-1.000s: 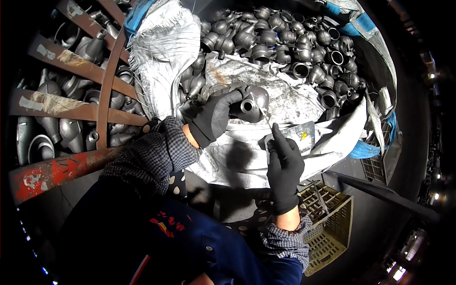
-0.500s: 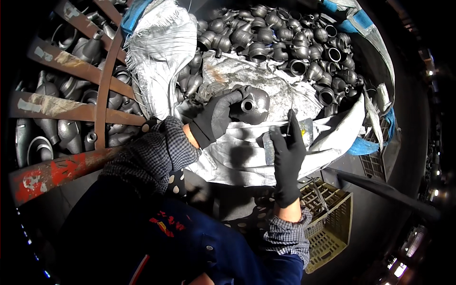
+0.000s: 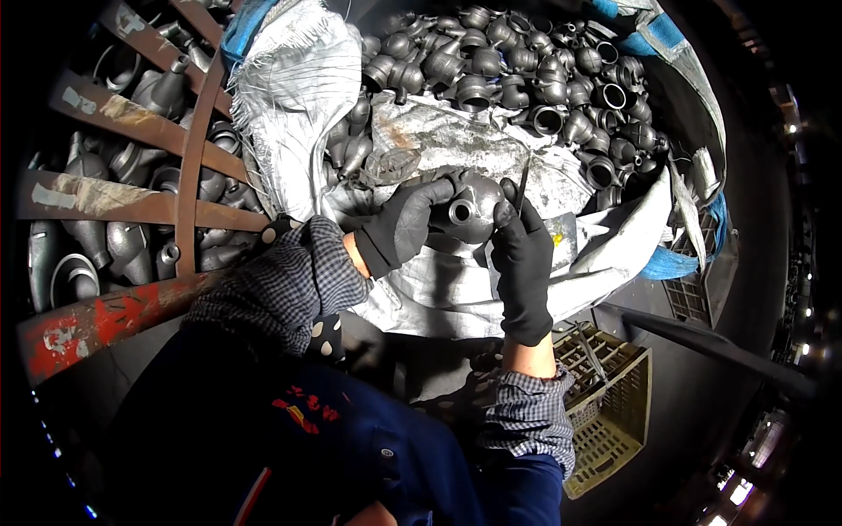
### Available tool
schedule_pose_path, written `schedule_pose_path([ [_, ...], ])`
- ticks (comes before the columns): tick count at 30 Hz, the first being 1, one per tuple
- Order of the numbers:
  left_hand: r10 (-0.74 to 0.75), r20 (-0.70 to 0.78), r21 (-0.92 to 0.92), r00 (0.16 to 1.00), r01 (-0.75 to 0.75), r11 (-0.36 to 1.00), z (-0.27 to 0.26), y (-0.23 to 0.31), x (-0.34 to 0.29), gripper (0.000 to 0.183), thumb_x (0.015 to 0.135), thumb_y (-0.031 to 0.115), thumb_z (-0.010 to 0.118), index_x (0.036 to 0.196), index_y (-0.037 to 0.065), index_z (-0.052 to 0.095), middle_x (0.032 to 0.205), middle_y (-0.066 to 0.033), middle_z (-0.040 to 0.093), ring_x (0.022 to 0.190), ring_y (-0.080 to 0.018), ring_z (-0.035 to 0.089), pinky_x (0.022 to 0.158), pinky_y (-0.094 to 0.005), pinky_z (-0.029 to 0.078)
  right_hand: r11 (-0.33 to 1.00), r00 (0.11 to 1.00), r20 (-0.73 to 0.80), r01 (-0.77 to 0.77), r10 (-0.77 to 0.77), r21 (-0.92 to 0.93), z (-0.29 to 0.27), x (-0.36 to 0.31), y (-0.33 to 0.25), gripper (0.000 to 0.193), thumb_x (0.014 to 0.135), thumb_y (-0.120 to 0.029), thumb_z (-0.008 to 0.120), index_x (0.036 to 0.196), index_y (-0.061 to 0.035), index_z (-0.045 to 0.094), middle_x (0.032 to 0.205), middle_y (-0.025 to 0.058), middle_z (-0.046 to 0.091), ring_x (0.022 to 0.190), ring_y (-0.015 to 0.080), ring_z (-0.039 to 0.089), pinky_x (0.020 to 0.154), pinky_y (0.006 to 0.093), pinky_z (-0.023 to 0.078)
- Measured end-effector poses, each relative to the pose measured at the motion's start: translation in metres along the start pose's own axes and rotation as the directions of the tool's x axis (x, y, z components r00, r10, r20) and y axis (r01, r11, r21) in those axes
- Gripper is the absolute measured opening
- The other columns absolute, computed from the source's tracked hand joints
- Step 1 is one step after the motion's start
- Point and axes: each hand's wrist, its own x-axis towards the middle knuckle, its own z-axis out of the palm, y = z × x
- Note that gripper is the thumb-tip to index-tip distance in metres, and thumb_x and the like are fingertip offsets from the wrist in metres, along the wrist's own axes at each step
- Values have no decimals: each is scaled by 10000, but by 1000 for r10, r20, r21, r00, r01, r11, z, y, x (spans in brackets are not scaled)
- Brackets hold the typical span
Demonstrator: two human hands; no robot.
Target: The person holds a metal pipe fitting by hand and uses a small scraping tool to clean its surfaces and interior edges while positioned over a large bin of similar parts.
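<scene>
Dark-grey rounded metal casting, over white woven cloth, sits gripped in my left fingers; my right fingers clasp a thin dark rod; a slack left grip might drop it

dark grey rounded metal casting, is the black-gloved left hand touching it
Touching: the head view shows the black-gloved left hand gripping the dark grey casting by its left side.

Dark grey part, checked sleeves

Gloved hands close together, both curled, wrists bare
</scene>
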Motion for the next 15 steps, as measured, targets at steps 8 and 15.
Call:
schedule_pose_path([
  [8, 33, -9, -5, 999, -33, 999, 2, -5, 2, 229, 949, 184, 473, 1102, 46, 574, 860, -2, 592, 756, -83, 577, 732, -258, 532, 986, 986, 23, 167, -166, -8, 7, -1, 11, 569, 849, -62, 653, 1347, 74, 413, 1264, 186, 543, 1132, 209, 556, 941, 309, 462],
  [15, -120, -50, -107, 992, 114, 988, 4, 4, 4, 239, 960, 155, 428, 1111, 31, 566, 748, 26, 562, 650, -66, 538, 684, -218, 515, 978, 978, 66, 200, -196, -63, 0, -8, 7, 538, 831, -25, 657, 1337, 17, 478, 1248, 131, 577, 1082, 168, 571, 931, 277, 449],
])
